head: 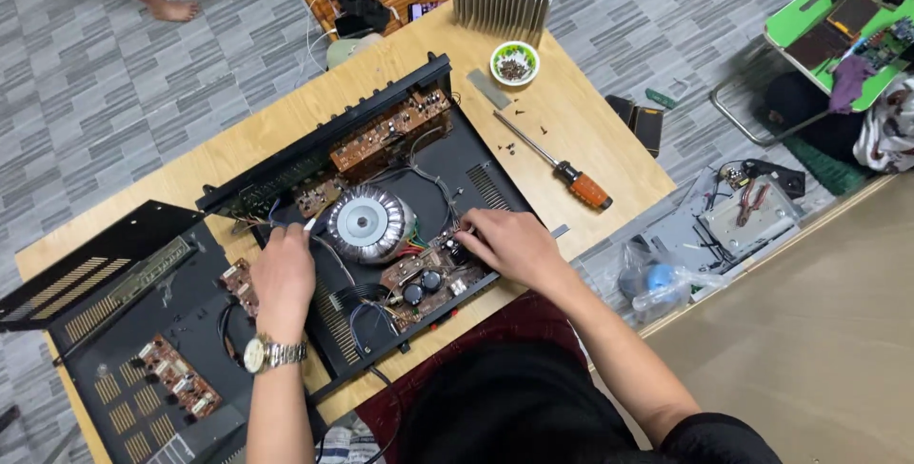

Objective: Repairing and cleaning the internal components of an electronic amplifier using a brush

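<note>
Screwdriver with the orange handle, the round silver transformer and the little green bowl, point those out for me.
screwdriver [588, 189], head view, on its orange handle.
transformer [366, 221], head view, on its flat silver top.
green bowl [498, 52], head view, on its left rim.

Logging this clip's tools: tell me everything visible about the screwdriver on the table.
The screwdriver has a long, thin metal shaft and a thick orange handle with a black collar where the shaft enters. It lies flat on the wooden table, slanting, its tip toward the small green bowl of screws and its handle toward the table's near right edge. A few loose screws lie beside the shaft. No hand touches it; it rests right of the open amplifier chassis.
</note>
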